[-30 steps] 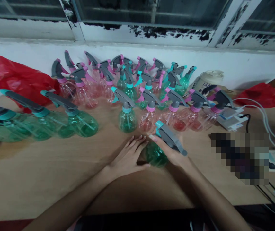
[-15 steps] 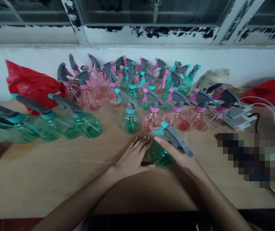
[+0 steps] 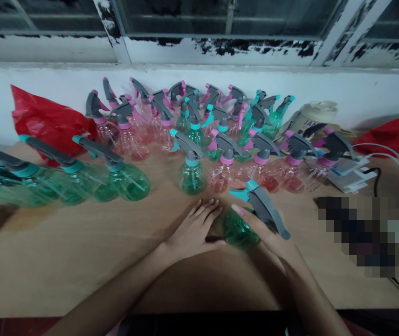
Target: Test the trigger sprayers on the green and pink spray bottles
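Gripping the green spray bottle [image 3: 237, 229] around its round body, the right hand [image 3: 271, 238] has its fingers clamped on it from the 3 o'clock side, and one fingertip [image 3: 237, 209] shows over the shoulder. That low grip probably steadies the bottle while leaving the trigger head [image 3: 267, 213] free. The bottle sits near the middle of the table [image 3: 63, 252], close to the front edge; whether its base rests on the wood I cannot tell.

At the bottle's 9 o'clock the left hand [image 3: 192, 231] lies flat on the table, fingers out and slightly apart, holding nothing. Its thumb is just beside the bottle's body, seemingly as a brace.

The bottle is translucent green plastic, squat and bulbous. Its grey trigger head slants from a teal nozzle [image 3: 242, 192] at 11 o'clock down to the lever end at 4 o'clock. It looks empty, though the dim light makes that uncertain.

At 12 o'clock a crowd of upright pink and green bottles [image 3: 199, 135] stands against the wall, perhaps grouped as stock. At 9 to 10 o'clock more green bottles [image 3: 126, 179] lie on their sides in a row, with a red bag [image 3: 45, 121] behind them.
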